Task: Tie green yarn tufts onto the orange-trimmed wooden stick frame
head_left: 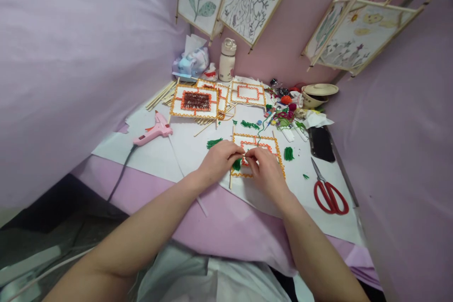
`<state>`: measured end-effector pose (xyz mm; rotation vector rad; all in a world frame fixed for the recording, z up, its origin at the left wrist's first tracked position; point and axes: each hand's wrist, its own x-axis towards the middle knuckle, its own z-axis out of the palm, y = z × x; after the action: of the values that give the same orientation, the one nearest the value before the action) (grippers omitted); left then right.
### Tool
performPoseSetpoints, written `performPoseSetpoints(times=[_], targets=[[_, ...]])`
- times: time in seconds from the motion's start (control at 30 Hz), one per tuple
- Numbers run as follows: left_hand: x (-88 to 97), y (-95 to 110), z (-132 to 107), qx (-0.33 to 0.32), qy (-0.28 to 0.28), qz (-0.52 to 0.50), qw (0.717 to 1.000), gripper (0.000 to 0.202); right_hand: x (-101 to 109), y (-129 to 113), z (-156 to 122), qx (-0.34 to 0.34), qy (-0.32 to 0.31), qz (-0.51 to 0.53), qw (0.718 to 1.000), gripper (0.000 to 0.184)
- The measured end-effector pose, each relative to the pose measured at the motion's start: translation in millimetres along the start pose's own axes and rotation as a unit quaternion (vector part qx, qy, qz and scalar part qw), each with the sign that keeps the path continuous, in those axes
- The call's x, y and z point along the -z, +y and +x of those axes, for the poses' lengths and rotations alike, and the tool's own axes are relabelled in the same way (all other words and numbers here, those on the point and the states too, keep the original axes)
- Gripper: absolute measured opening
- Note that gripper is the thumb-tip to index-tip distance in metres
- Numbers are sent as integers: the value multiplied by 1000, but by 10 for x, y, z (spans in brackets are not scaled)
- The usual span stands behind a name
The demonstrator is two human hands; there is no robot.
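Observation:
Over a stick-edged panel [279, 155] with yellow and orange looped trim, my left hand [222, 158] and my right hand [264, 167] meet fingertip to fingertip. Both hands are closed in a pinch; what lies between the fingers is too small to make out. A tuft of green yarn [236, 165] sits on the panel just below the fingertips. One green strand [261, 131] runs from behind my right hand toward the back. Bundles of cut green yarn lie around the panel: one [214, 143] by my left hand, another [289, 153] to the right.
A pink glue gun [154, 131] with a cord lies left, near a thin white stick [191, 186]. Red-handled scissors [329, 193] and a black phone [321, 144] lie right. Behind are finished panels [194, 87], a bottle [227, 61], tissues [193, 60] and tangled yarn [288, 113].

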<state>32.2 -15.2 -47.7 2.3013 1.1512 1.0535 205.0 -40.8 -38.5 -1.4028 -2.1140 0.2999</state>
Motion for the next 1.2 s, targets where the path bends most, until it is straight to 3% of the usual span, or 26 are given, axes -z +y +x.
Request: performPoseSetpoints(times=[0.13,0.3,0.5,0.6,0.77,0.97,1.2], targets=[[-15,-20,-5,-2,33,33,999,12,5,56,-10,-7,45,63,997,14],[-55,-39,-26,-37,50,50,997,17,10,72,-11,-16,50,69,996,12],[-71,-18,-28,-20,78,48,996,11,26,32,13,-112,47,148,982,13],[-74,18,-27,12,82,28,996,12,28,-12,15,-131,43,199,970,16],[-101,85,-18,123,74,-84,986,12,-6,-86,-12,-80,60,207,973,13],[-105,114,6,233,32,-273,933,16,-47,-86,-24,-41,89,161,982,11],[-89,140,16,282,20,-362,888,19,-26,-72,-14,-43,117,127,984,11]])
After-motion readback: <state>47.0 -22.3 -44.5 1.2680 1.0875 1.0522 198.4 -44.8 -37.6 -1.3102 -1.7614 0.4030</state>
